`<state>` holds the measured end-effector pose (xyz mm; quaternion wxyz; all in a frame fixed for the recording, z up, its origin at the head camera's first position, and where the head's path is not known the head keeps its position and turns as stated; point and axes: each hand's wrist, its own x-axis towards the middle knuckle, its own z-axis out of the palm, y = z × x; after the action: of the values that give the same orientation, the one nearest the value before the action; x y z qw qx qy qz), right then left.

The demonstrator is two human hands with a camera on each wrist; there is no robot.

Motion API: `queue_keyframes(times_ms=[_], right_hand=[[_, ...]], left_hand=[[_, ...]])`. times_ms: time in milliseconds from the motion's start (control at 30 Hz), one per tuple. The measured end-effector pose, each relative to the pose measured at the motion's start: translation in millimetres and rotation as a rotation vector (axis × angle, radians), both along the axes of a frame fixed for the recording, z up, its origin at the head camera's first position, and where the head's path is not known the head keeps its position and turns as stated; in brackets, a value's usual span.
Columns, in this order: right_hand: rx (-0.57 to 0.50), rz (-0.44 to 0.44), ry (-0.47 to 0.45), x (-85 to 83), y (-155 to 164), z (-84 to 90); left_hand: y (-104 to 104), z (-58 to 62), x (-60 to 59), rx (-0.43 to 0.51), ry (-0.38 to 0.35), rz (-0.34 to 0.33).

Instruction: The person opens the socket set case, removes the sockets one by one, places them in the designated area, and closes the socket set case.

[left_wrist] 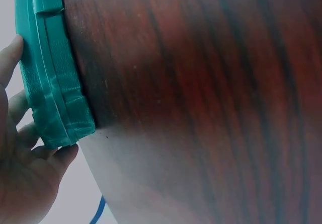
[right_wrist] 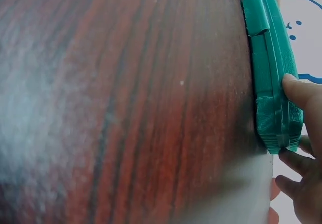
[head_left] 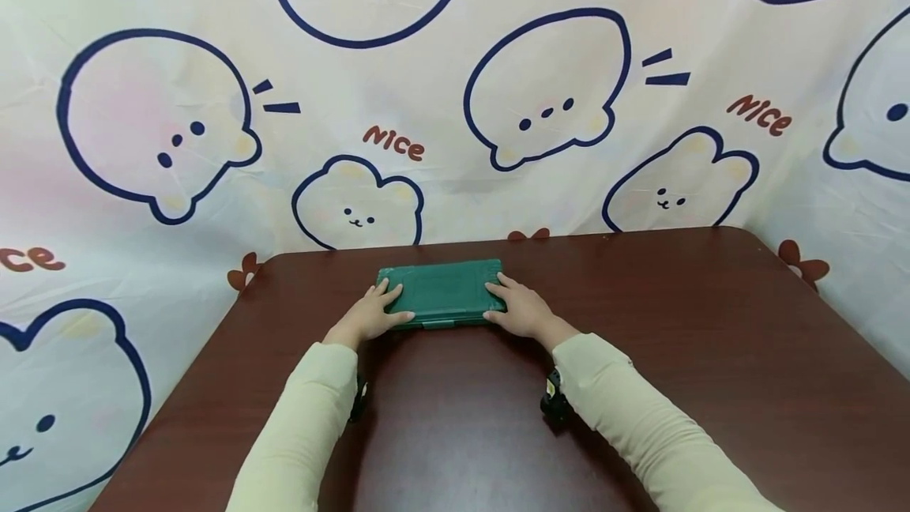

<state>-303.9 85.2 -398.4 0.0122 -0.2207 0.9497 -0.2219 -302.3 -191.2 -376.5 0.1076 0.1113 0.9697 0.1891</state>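
Flat green rectangular plastic case (head_left: 441,293) lies at counter's (head_left: 640,385) 12 o'clock edge, long axis 9-to-3; left hand (head_left: 373,313) and right hand (head_left: 520,308) grip opposite ends, fingers (head_left: 499,289) spread on top, thumbs along the near side.

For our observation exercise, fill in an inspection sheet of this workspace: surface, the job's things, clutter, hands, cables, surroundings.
Surface: dark red-brown wooden table, wood grain visible, bare around the case.
Job's things: one flat green plastic case, lying closed near the far edge; a latch tab shows on its near side.
Clutter: nothing seen.
Hands: left hand grips the case's left end, thumb along the near edge; right hand grips the right end, fingers on the lid. Both sleeves are pale cream.
Cables: nothing seen on the table; a small dark device sits at each wrist.
Surroundings: white cartoon-bear cloth with blue outlines and the word "Nice" hangs behind and at both sides.
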Motion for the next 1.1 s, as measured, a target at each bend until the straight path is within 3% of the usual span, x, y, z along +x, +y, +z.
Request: queue_keyframes(times_ms=[333, 600, 1100], right_hand=[[0.035, 0.003, -0.025, 6.8, 0.7, 3.5], [0.044, -0.009, -0.025, 13.7, 10.5, 2.3], [0.038, 0.015, -0.002, 46.2, 42.2, 4.7]], left_hand=[[0.8, -4.0, 10.2, 0.001, 0.031, 0.015], [8.9, -1.7, 18.9, -0.009, 0.06, -0.012], [40.7, -0.9, 55.9, -0.094, 0.156, -0.029]])
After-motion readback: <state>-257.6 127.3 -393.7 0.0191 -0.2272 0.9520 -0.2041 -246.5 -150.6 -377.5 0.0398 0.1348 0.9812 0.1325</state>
